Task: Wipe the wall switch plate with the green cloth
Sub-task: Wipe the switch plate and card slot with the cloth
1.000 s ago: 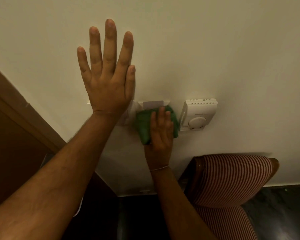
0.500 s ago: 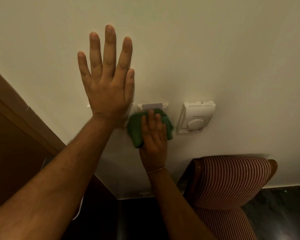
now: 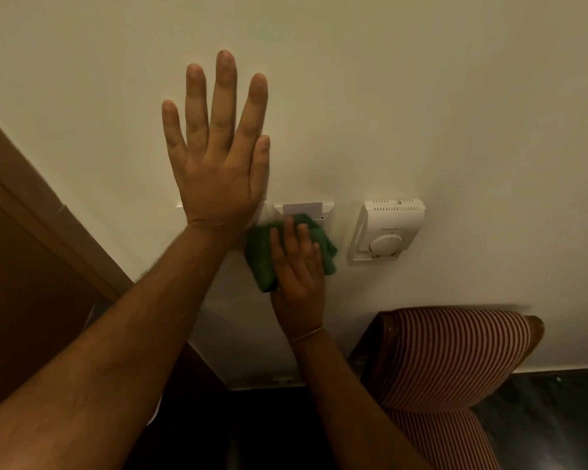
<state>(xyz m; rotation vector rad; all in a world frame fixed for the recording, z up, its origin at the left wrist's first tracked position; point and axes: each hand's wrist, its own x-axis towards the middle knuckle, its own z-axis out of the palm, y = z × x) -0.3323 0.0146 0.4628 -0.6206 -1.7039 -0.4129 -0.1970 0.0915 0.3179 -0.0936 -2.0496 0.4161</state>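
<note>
My left hand lies flat on the cream wall with its fingers spread, its heel over the left part of the white switch plate. My right hand presses the green cloth against the wall over the plate. Only the top strip of the switch plate, with a card in its slot, shows above the cloth; the rest is hidden by the cloth and both hands.
A white thermostat with a round dial is fixed to the wall just right of the cloth. A red-and-white striped armchair stands below right. A brown wooden door frame runs along the left. The floor below is dark.
My right hand slid the green cloth leftward and slightly down across the plate, away from the thermostat. My left hand stayed flat on the wall.
</note>
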